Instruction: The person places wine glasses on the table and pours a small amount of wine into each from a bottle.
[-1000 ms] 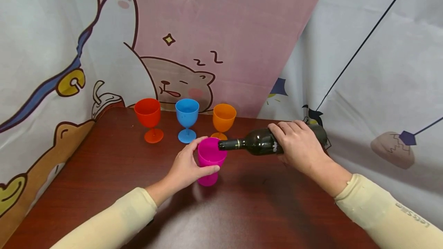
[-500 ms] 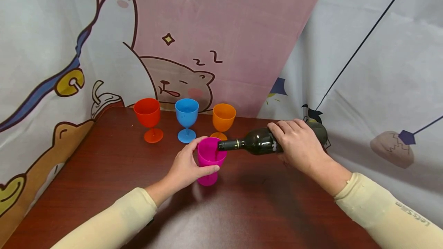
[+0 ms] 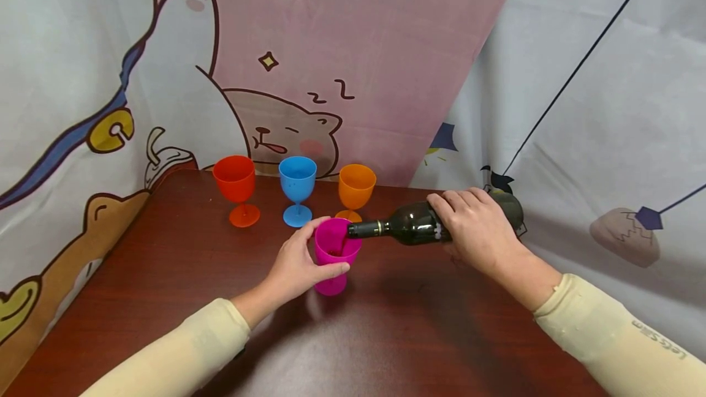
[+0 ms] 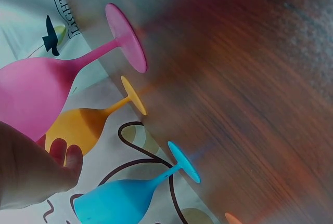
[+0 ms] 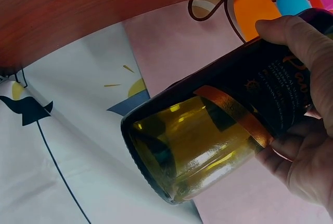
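Note:
My left hand point(image 3: 300, 262) holds a magenta plastic goblet point(image 3: 337, 255) by its bowl, thumb on the near side and fingers on the far side. The goblet stands upright; its stem and round foot point(image 4: 126, 38) show in the left wrist view. With my right hand point(image 3: 478, 228) I grip a dark green wine bottle point(image 3: 410, 225) round its body, tilted nearly level. The bottle's mouth lies at the goblet's right rim. Dark red liquid is visible inside the goblet. In the right wrist view, the bottle's base point(image 5: 171, 146) looks yellow-green and see-through, below a dark label.
Behind the magenta goblet stand a red goblet point(image 3: 236, 179), a blue goblet point(image 3: 298, 179) and an orange goblet point(image 3: 357, 185) in a row. All are on a reddish-brown wooden table point(image 3: 182, 262). Printed cloth point(image 3: 397, 48) hangs close behind and on both sides.
A dark stream appeared from the bottle's mouth half a second ago, and dark red liquid now shows inside the magenta goblet. Both hands have hardly moved.

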The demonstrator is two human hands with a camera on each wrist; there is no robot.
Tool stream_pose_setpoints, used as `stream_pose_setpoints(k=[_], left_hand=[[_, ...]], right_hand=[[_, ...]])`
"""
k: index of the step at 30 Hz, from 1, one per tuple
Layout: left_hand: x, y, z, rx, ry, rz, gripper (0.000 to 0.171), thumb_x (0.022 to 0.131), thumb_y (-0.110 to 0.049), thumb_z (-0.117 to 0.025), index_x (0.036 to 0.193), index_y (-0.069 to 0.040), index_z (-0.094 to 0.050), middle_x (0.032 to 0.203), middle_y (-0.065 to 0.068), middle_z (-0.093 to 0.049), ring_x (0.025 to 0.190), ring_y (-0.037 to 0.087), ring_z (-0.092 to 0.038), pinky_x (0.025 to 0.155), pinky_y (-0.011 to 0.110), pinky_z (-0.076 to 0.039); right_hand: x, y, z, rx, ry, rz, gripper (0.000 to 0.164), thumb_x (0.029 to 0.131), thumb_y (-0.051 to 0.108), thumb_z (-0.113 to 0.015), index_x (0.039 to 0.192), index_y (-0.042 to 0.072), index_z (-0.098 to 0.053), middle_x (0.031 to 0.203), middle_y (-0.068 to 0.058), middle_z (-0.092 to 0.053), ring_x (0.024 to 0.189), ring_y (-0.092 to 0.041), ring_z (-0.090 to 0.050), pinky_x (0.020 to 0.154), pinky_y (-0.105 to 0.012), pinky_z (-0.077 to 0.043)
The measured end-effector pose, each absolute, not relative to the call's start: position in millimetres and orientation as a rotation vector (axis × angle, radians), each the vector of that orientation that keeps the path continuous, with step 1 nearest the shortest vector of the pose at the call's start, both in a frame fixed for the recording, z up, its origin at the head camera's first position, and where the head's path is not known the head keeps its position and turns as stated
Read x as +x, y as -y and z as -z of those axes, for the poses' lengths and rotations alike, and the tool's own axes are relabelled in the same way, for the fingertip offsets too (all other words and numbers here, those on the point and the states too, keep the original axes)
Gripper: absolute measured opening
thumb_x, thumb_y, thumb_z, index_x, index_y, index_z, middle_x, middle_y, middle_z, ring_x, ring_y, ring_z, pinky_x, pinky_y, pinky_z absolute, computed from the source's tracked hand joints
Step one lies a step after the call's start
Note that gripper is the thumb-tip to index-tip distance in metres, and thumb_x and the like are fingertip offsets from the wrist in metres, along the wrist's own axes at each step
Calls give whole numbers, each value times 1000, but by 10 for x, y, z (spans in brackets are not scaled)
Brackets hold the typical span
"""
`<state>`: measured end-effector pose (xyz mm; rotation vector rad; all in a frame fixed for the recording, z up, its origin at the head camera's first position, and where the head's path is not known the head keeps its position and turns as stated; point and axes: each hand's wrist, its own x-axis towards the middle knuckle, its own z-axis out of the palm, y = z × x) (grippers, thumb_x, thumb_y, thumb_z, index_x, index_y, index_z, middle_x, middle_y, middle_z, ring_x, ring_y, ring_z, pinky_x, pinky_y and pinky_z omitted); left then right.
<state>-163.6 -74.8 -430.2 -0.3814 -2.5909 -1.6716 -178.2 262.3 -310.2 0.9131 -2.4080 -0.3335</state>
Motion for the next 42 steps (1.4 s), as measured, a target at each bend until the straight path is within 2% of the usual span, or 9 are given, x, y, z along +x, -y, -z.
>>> stream_pose_setpoints(k=[14, 30, 42], left_hand=[[-1641, 744, 4295, -377, 2596, 1660, 94, 75, -39, -99, 155, -29, -50, 140, -5, -67, 129, 20, -62, 97, 45, -62], [-1645, 742, 4311, -393, 2581, 1681, 95, 75, -39, -99, 155, -29, -50, 141, -4, -66, 130, 20, -61, 100, 51, -61], [-1639, 744, 4310, -395, 2586, 1662, 95, 75, -39, -99, 155, -29, -49, 141, -5, -66, 132, 20, -61, 102, 48, -60]], right_hand=[[-1793, -2627, 3086, 929, 2396, 326, 91, 47, 20, -100, 127, 0, -63, 113, -20, -74, 101, -40, -73, 94, -52, -55], [-1790, -2623, 3079, 925, 2407, 328, 91, 48, 21, -101, 128, 1, -63, 114, -20, -74, 102, -41, -72, 96, -52, -54], [-1782, -2619, 3086, 920, 2415, 335, 89, 49, 19, -100, 128, 1, -63, 113, -20, -74, 101, -40, -72, 95, -52, -54]])
